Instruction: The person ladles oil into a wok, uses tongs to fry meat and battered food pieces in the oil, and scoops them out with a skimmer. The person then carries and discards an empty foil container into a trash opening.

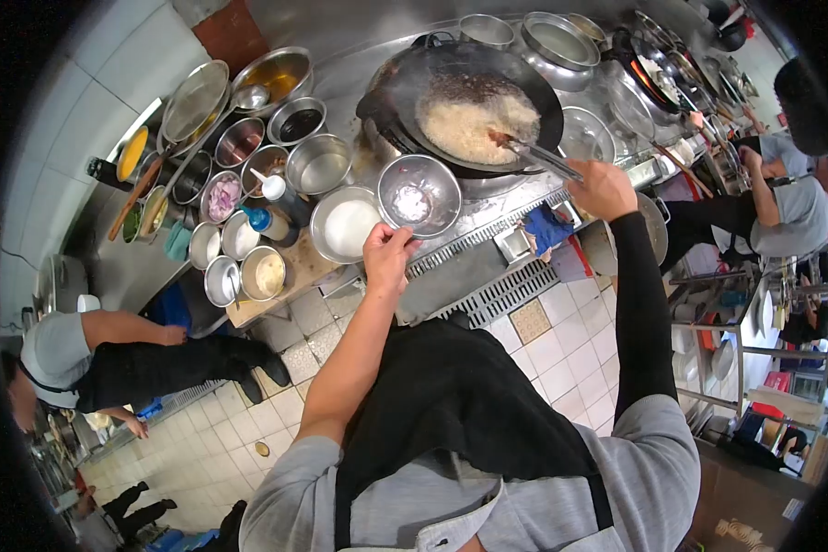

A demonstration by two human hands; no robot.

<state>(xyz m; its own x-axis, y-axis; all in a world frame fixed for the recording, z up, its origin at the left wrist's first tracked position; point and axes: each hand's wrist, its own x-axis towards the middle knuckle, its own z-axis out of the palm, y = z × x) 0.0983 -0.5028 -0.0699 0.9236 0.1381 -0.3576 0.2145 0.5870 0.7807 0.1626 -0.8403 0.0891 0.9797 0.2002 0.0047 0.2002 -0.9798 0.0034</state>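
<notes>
My left hand (pixel 388 258) pinches the near rim of a small metal bowl (pixel 446 198), which has a little white residue in its bottom. A larger bowl of white powder (pixel 348 224) stands just left of it. My right hand (pixel 603 190) is closed around metal tongs (pixel 550 160) that reach over a black wok (pixel 391 101). Pale, foaming oil (pixel 460 120) bubbles inside the wok. At the tongs' tips, a reddish-brown piece (pixel 500 138) touches the foam; what it is, I cannot tell.
Left of the wok stand several metal containers, a bowl of chopped onion (pixel 222 198), squeeze bottles (pixel 274 224) and a strainer (pixel 193 99). A blue cloth (pixel 548 228) lies by the drain grate (pixel 497 293). Co-workers stand at left (pixel 64 359) and right (pixel 791 198).
</notes>
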